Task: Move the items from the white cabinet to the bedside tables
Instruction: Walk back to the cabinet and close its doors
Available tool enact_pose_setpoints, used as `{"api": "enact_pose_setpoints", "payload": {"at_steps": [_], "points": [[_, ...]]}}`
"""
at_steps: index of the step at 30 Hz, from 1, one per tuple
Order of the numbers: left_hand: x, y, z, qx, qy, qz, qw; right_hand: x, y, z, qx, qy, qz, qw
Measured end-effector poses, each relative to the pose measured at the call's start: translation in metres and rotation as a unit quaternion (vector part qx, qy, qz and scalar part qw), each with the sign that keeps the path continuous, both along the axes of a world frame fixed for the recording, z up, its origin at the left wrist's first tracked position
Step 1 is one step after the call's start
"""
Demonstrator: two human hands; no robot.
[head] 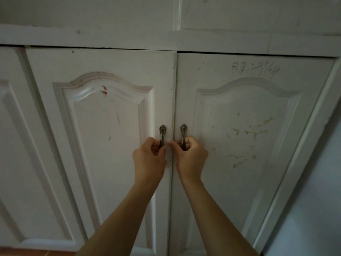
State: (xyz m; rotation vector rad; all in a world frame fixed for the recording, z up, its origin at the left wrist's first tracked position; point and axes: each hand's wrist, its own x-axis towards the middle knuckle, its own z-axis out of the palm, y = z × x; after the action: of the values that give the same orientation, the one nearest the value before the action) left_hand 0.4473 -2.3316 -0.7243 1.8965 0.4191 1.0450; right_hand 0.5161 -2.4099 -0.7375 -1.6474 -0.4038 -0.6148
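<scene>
I'm at the very start: my left hand [149,156] grips the left handle [162,134], my right hand [191,156] the right handle [183,134] of the white cabinet [110,163]; doors closed, items unseen inside, nothing moved yet

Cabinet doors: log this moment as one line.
step: about to open cabinet | left hand: grips left handle | right hand: grips right handle | doors: closed
</scene>
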Motion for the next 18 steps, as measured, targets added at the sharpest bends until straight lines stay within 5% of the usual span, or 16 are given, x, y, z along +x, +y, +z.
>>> {"api": "enact_pose_setpoints", "payload": {"at_steps": [18], "points": [[-0.0014, 0.0018, -0.0017, 0.003, -0.002, 0.0, 1.0, -0.0105, 0.0033, -0.0004, 0.014, -0.008, -0.02, 1.0]]}}
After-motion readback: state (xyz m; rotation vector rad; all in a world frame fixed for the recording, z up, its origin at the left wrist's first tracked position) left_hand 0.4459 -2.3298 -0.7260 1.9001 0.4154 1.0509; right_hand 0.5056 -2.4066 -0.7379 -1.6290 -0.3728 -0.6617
